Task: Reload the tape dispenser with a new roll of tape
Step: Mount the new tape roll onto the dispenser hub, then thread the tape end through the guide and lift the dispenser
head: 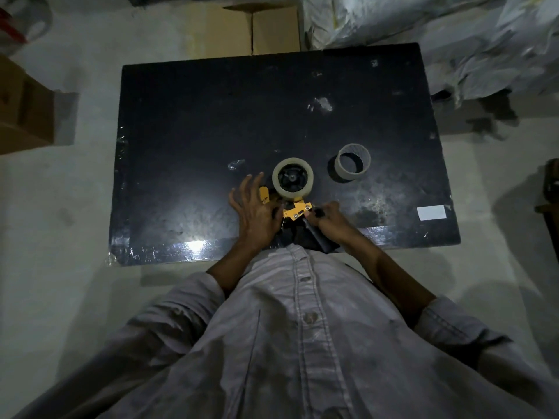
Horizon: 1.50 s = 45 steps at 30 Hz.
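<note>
Pale grey button-front shirt point(302, 343), faintly smudged, round buttons down the placket, long sleeves pushed up the forearms

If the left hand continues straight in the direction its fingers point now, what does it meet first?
Probably nothing: the left hand has fingers pointing away over the bare black table, passing just left of the grey tape roll on the yellow dispenser. Height is unclear.
</note>
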Each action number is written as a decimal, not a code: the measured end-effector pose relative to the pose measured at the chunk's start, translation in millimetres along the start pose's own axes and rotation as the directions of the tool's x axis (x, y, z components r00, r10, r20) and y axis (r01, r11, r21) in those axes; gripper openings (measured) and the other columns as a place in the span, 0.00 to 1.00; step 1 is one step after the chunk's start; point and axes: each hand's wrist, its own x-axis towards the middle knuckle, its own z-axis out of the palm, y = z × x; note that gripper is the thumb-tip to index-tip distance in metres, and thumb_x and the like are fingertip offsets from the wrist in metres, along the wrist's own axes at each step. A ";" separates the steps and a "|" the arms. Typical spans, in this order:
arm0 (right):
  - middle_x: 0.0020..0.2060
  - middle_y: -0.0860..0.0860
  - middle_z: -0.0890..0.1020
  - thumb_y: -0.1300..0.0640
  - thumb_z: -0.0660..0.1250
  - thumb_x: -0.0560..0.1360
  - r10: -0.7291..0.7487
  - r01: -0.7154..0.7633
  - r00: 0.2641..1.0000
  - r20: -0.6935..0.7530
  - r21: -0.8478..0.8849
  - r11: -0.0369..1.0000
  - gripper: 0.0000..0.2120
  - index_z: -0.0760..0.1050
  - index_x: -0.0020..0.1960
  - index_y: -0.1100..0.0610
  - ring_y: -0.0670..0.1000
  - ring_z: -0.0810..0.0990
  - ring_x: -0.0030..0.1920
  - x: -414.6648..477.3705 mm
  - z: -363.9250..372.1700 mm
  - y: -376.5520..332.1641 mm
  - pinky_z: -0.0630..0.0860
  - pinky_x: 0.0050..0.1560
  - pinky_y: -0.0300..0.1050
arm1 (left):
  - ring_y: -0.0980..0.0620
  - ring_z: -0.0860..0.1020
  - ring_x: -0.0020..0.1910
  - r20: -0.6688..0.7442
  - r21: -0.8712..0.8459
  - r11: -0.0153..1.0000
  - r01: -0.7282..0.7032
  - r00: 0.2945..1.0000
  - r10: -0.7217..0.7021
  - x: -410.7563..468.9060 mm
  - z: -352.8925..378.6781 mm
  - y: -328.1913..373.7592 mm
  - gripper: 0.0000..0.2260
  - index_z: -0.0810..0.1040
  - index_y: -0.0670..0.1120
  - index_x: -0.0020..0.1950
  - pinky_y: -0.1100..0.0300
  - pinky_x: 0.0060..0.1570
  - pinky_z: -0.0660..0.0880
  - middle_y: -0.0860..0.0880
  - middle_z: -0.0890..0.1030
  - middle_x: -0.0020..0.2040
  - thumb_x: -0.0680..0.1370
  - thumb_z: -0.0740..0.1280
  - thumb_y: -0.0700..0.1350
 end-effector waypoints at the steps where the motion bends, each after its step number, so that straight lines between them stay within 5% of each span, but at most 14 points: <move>1: 0.47 0.58 0.88 0.44 0.73 0.83 0.013 -0.012 0.999 0.044 -0.018 1.000 0.16 0.79 0.50 0.58 0.58 0.87 0.49 3.3 1.7 9.3 0.83 0.58 0.67 | 0.33 0.64 0.83 -0.015 0.002 1.000 -0.009 1.000 0.009 -3.0 0.1 0.8 0.12 0.91 0.54 0.47 0.31 0.75 0.60 0.41 0.69 0.84 0.83 0.73 0.58; 5: 0.41 0.59 0.84 0.48 0.68 0.88 0.110 -0.136 0.974 0.196 0.121 0.983 0.12 0.79 0.56 0.58 0.54 0.81 0.36 -1.0 9.0 17.3 0.79 0.40 0.48 | 0.33 0.63 0.82 -0.036 -0.016 0.999 -0.028 0.999 0.027 -9.3 -1.5 3.0 0.09 0.89 0.51 0.45 0.34 0.71 0.62 0.39 0.68 0.85 0.81 0.74 0.54; 12: 0.36 0.56 0.84 0.49 0.70 0.87 0.108 -0.115 0.992 0.073 0.113 0.987 0.18 0.78 0.66 0.64 0.56 0.81 0.34 13.9 18.0 30.9 0.78 0.37 0.49 | 0.37 0.61 0.83 -0.069 -0.022 0.998 -0.057 0.996 0.056 -15.0 -8.4 -0.8 0.05 0.90 0.54 0.45 0.35 0.69 0.61 0.41 0.70 0.85 0.80 0.78 0.51; 19: 0.45 0.57 0.82 0.53 0.68 0.88 0.072 -0.069 0.997 -0.010 0.193 0.979 0.06 0.75 0.55 0.54 0.44 0.81 0.28 10.2 7.3 16.7 0.78 0.27 0.39 | 0.36 0.64 0.81 -0.079 -0.023 1.000 -0.018 0.997 0.016 -47.3 -19.5 -11.4 0.06 0.89 0.52 0.43 0.34 0.69 0.62 0.41 0.76 0.78 0.79 0.78 0.51; 29: 0.40 0.59 0.86 0.47 0.70 0.87 0.096 -0.089 0.995 -0.038 0.157 0.984 0.09 0.77 0.51 0.50 0.54 0.81 0.31 16.4 6.9 23.8 0.79 0.38 0.49 | 0.36 0.73 0.66 -0.023 -0.143 0.989 0.038 0.999 -0.041 -44.4 -19.4 -27.1 0.02 0.90 0.49 0.44 0.41 0.60 0.68 0.44 0.81 0.62 0.73 0.81 0.45; 35: 0.44 0.57 0.87 0.46 0.70 0.87 0.060 -0.056 0.996 -0.059 0.063 0.996 0.11 0.80 0.51 0.52 0.53 0.81 0.32 21.0 -1.9 19.8 0.79 0.38 0.49 | 0.40 0.78 0.65 0.177 -0.226 0.972 -0.069 0.978 0.110 -26.0 -18.8 -52.6 0.02 0.89 0.44 0.45 0.42 0.63 0.76 0.46 0.87 0.62 0.73 0.80 0.40; 38: 0.52 0.53 0.89 0.40 0.72 0.84 -0.026 0.004 0.990 -0.136 -0.156 0.988 0.11 0.80 0.55 0.47 0.56 0.89 0.47 23.4 -8.7 17.2 0.87 0.52 0.58 | 0.42 0.80 0.63 0.200 -0.241 0.964 -0.110 0.967 0.160 -21.0 -25.3 -58.4 0.02 0.88 0.42 0.44 0.48 0.59 0.79 0.44 0.88 0.59 0.73 0.78 0.38; 40: 0.61 0.52 0.87 0.38 0.73 0.82 -0.113 0.035 0.972 -0.204 -0.352 0.935 0.16 0.80 0.63 0.47 0.58 0.86 0.61 22.4 -14.2 15.2 0.83 0.62 0.60 | 0.42 0.82 0.59 0.226 -0.256 0.963 -0.078 0.964 0.138 -24.4 -27.5 -55.5 0.05 0.88 0.43 0.49 0.52 0.51 0.81 0.44 0.88 0.56 0.73 0.77 0.37; 45: 0.68 0.55 0.83 0.37 0.80 0.76 -0.322 0.209 0.929 -0.182 -0.460 0.863 0.35 0.73 0.76 0.48 0.60 0.83 0.66 15.0 -19.4 21.4 0.82 0.59 0.59 | 0.44 0.85 0.47 0.294 -0.252 0.968 -0.001 0.953 0.078 -31.7 -27.6 -50.0 0.11 0.87 0.48 0.56 0.49 0.43 0.83 0.46 0.87 0.48 0.76 0.72 0.46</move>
